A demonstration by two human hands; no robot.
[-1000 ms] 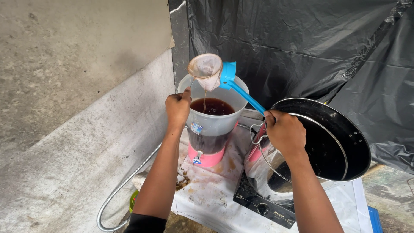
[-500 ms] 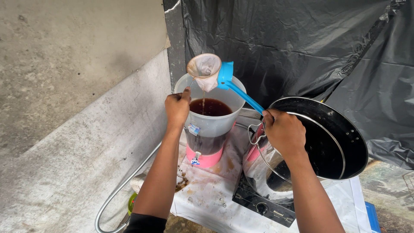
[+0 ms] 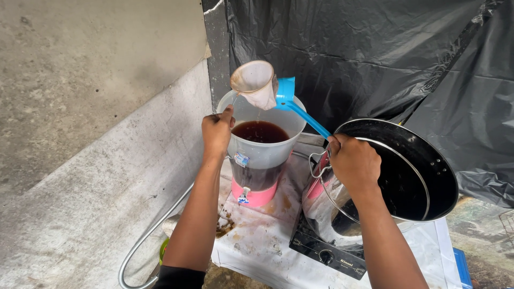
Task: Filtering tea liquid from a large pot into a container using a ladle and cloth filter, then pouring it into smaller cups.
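So the left hand (image 3: 217, 131) is clamped onto the near-left rim of a translucent plastic dispenser jug (image 3: 261, 155), fingers curled over the edge and pinching it. The jug has a pink base and a little tap at the bottom, and it's partly full of dark brown liquid (image 3: 259, 131). The right hand (image 3: 353, 163) is closed around the blue handle (image 3: 305, 116) of a cloth strainer (image 3: 255, 83). The stained cloth bag hangs from its ring right above the far rim of the jug, tilted toward the camera so you can look into its mouth, and the bag's tip hangs just over the liquid. Right under the right hand there's a shiny steel pot (image 3: 326, 208) sitting on a black gas stove (image 3: 326, 249), and a big dark pan lid (image 3: 407, 171) is leaning upright against the pot's far side. Jug and stove both sit on a stained white sheet (image 3: 257, 246). A flexible metal hose (image 3: 144, 241) loops down the left side along the concrete ledge (image 3: 91, 198), and black plastic sheeting (image 3: 375, 53) covers the back wall.
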